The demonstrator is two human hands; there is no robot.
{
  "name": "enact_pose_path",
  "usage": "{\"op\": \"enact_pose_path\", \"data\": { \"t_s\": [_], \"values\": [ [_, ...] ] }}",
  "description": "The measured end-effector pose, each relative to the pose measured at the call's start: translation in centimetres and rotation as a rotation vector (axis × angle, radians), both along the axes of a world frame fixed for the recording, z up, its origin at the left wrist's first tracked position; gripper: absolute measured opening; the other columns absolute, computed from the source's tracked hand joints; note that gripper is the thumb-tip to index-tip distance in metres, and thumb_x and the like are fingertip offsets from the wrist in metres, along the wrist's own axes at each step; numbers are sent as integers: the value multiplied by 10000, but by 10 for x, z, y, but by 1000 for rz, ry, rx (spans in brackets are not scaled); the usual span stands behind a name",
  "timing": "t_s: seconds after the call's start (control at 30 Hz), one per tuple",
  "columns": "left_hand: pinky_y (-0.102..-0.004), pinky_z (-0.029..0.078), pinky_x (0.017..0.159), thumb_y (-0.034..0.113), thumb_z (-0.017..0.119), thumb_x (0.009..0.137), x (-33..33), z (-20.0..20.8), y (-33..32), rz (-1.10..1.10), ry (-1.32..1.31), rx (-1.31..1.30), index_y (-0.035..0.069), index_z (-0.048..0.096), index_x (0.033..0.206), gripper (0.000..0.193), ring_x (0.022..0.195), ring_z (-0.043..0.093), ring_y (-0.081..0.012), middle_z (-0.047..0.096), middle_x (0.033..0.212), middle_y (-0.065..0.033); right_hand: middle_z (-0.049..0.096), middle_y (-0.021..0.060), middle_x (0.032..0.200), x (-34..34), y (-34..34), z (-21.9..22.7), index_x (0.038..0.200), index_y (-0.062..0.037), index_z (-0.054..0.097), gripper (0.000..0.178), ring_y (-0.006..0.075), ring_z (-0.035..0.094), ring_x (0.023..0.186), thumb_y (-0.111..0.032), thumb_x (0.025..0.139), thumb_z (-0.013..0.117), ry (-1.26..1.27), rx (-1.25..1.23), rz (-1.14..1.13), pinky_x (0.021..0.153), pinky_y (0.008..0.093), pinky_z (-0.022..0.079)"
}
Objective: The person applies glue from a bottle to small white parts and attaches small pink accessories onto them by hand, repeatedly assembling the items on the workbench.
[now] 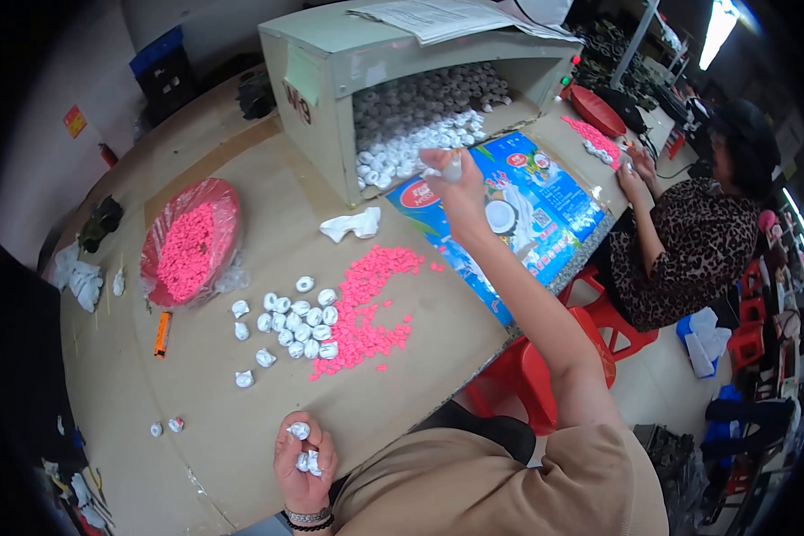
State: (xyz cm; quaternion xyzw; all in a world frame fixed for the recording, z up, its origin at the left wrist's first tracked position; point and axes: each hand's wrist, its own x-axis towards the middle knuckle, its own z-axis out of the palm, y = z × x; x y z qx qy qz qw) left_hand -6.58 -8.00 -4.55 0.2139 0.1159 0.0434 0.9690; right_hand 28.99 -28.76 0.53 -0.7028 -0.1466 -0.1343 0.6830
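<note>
My left hand (305,469) is near the front edge of the table, fingers curled around several small white-and-silver wrapped balls (309,462). My right arm stretches forward to the light-green box (317,134). At its opening, my right hand (460,192) is closed on a small whitish thing (453,168), blurred and partly hidden by the fingers. Inside the box lies a heap of white balls (420,143). Between my hands, a cluster of wrapped balls (299,323) touches a spread of small pink pieces (362,308).
A red plastic-lined bowl (228,228) of pink pieces stands at left, beside an orange cutter (163,334). A white cloth (350,224) lies before the box. Blue printed cardboard (527,210) covers the right side. Another person (688,232) works at right, near red stools (527,375).
</note>
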Motion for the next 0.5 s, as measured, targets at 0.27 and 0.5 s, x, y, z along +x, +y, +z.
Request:
{"op": "enact_pose_path", "data": {
  "t_s": [0.27,0.5],
  "values": [
    [-259,386,327,199,497,958,6,3,-1,51,18,39,-8,481,1140,276,512,466,-172,488,793,-107,641,122,1055,25,10,-15,913,-33,518,226,195,600,972,97,727,521,-5,50,-53,836,311,458],
    [-262,383,333,211,487,961,6,4,-6,37,36,36,-17,480,1152,297,515,459,-178,478,791,-108,656,127,1011,-89,25,-11,840,-41,455,134,199,609,952,74,786,498,7,27,176,827,317,465]
  ]
}}
